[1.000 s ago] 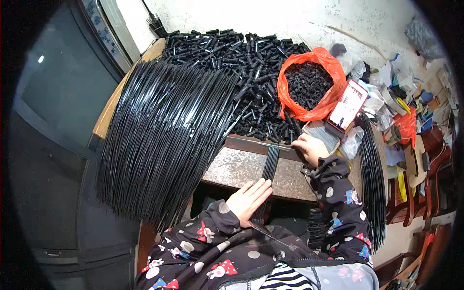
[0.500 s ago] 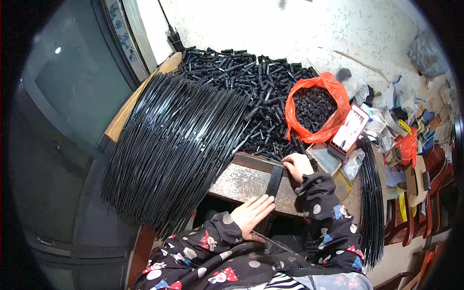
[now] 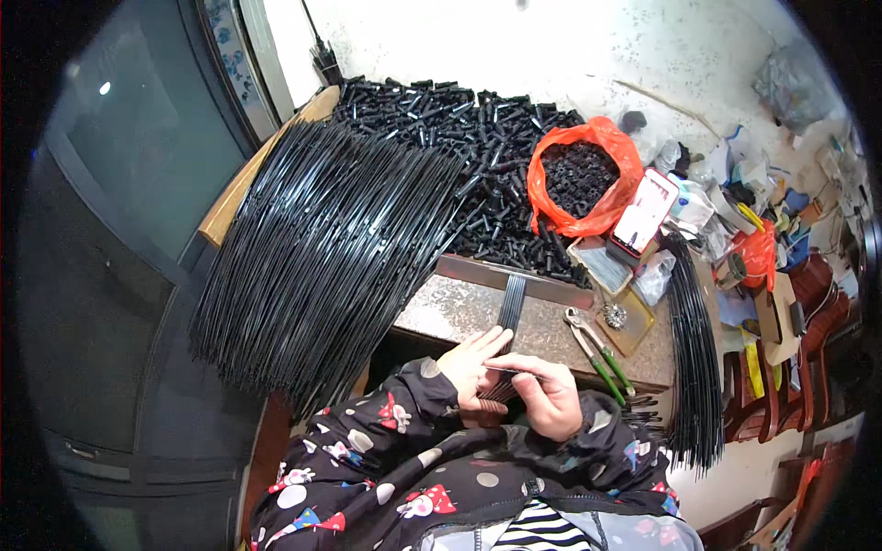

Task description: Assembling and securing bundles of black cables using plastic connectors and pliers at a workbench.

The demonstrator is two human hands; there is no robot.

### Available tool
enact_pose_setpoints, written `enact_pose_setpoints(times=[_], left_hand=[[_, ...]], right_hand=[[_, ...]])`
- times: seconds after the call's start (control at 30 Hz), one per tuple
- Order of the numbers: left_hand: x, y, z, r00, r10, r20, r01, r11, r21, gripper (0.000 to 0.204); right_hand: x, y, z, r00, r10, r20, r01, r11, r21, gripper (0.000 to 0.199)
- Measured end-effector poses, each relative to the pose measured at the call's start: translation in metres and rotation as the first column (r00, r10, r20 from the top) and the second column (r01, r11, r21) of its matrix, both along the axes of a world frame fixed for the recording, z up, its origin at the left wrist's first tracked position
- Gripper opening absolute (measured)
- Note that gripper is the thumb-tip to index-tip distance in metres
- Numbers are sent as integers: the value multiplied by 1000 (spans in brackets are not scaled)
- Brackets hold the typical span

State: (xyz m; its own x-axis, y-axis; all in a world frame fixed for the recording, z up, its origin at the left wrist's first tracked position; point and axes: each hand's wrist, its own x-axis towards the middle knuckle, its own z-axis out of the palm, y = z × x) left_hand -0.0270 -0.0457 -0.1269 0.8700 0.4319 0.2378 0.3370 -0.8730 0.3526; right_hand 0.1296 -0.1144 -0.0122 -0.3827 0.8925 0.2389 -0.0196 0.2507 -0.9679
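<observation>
A narrow row of thin black rods point(image 3: 513, 303) lies side by side across the front of the table, its far end at a low metal strip point(image 3: 551, 290). At the near edge my left hand point(image 3: 469, 365) is closed around the rods, its fingers laid across them. The lower part of the row shows between my hands. Close against it, my right hand point(image 3: 548, 399) is bent with thumb and forefinger drawn together. A thin dark line shows under that forefinger, but what it holds is too small to make out.
Left is a big bundle of long black rods point(image 3: 312, 248). Behind lie heaped black plastic tubes point(image 3: 501, 156) and a red bag point(image 3: 627, 163) of small black parts. Right are a propped phone point(image 3: 646, 211), green-handled pincers point(image 3: 599, 356), a yellowish tray point(image 3: 640, 321) and another rod bundle point(image 3: 694, 367).
My right hand has come back from the far end of the row toward my left hand, uncovering the pincers and tray. My left hand has shifted slightly and curled around the rods.
</observation>
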Motion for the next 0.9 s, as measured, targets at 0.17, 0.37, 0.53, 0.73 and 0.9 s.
enact_pose_setpoints(times=[0.17,0.37,0.53,0.73,0.9], left_hand=[[11,-18,30,994,108,-19,-107,993,52,77],[22,-18,94,968,-92,231,123,985,-122,39],[26,-21,95,921,-118,371,283,858,-429,34],[32,-10,119,342,630,697,138,700,-701,28],[46,-5,91,-194,765,614,595,589,-546,27]], right_hand=[[9,-44,36,947,-216,-237,257,954,154,32],[47,-79,97,761,100,-640,362,754,548,18],[79,-71,95,839,324,-437,41,763,645,22],[7,-11,-28,777,168,607,-260,963,67,36],[2,30,-54,184,-344,-921,-329,861,-388,41]])
